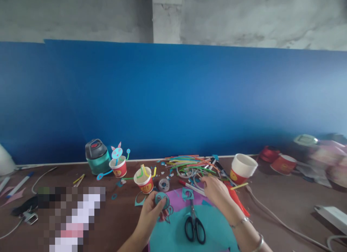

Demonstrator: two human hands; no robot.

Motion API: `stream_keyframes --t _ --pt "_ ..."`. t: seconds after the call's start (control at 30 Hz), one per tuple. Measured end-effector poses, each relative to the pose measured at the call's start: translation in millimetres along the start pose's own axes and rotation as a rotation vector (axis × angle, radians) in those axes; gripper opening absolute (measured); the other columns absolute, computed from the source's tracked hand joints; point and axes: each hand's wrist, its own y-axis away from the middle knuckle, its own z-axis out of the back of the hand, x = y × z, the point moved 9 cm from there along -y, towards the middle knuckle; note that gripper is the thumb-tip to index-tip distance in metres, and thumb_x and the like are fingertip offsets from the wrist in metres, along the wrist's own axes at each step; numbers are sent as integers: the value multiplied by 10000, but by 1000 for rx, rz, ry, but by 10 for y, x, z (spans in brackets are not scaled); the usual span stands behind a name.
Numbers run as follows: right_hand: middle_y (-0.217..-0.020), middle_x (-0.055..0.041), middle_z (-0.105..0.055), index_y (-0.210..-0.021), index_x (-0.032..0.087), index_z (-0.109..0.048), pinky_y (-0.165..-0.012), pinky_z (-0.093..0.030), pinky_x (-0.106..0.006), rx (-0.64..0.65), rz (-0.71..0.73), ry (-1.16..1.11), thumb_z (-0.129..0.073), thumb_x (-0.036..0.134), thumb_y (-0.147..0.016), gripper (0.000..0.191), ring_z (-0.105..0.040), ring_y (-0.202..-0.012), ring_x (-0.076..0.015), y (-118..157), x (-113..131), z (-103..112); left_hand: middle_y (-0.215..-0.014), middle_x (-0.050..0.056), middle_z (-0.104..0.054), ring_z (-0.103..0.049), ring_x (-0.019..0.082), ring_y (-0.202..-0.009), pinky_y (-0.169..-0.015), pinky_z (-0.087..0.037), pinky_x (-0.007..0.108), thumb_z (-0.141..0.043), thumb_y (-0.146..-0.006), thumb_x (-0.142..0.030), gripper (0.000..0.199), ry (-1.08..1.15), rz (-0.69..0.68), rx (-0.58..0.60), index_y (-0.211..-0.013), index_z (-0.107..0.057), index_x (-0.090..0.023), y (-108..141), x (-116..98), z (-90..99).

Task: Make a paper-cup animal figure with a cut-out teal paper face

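My left hand (149, 212) pinches a round teal paper face (162, 200) with a drawn eye, held above the teal paper sheet (168, 237). Thin teal loops and reddish bits hang beneath it, too small to make out. My right hand (215, 188) reaches to the near edge of a heap of colored straws (189, 161), its fingers bent together; what they hold, if anything, is hidden. Close to those fingertips lies a white marker with a red cap (184, 183). Black-handled scissors (194, 228) rest on the teal sheet, their blades by a teal scrap with a hole (187, 194).
A tape roll (164, 185) lies by a paper cup with bent straws (144, 185). Behind are a cup with a cat face (118, 170) and a teal container (97, 161). Stacked cups (242, 169) stand right, near a cable (273, 212). A pixelated patch covers the lower left.
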Motion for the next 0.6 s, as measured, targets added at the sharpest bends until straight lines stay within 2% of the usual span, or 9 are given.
stream_keyframes --t 0.23,0.33,0.43,0.53,0.6 --pt "-950 -133 -684 -848 174 -732 -734 -428 -309 12 1 -10 -522 118 -725 249 -615 -946 -277 -31 -31 -129 -527 -32 -600 -566 111 -420 -388 -388 179 -691 -686 -499 421 -23 2 6 -833 -477 -168 31 -18 0" --pt "-962 -152 -653 -786 149 -720 -766 -415 -324 -31 22 -24 -510 112 -732 221 -593 -951 -281 -32 25 -93 -569 -39 -602 -595 137 -451 -381 -389 186 -709 -677 -481 512 21 6 -12 -1002 -455 -177 46 -35 17" --pt "-946 -129 -639 -756 160 -692 -797 -395 -327 -109 35 -82 -499 146 -753 193 -566 -957 -267 -46 46 14 -581 -27 -615 -598 145 -476 -396 -383 191 -693 -705 -465 596 63 -14 4 -1143 -406 -179 60 -82 -2" --pt "-858 -93 -646 -675 173 -652 -752 -391 -307 -191 4 -329 -520 191 -742 149 -565 -888 -245 -73 -26 114 -612 -9 -622 -586 138 -487 -409 -374 196 -689 -715 -418 534 124 -12 34 -1111 -431 -168 74 -113 -39" --pt "-706 -60 -635 -598 180 -616 -657 -387 -281 -209 -13 -571 -540 241 -728 162 -569 -742 -212 -94 -83 124 -668 4 -624 -600 149 -537 -415 -376 201 -688 -708 -360 452 178 3 45 -1049 -462 -166 83 -125 -55"
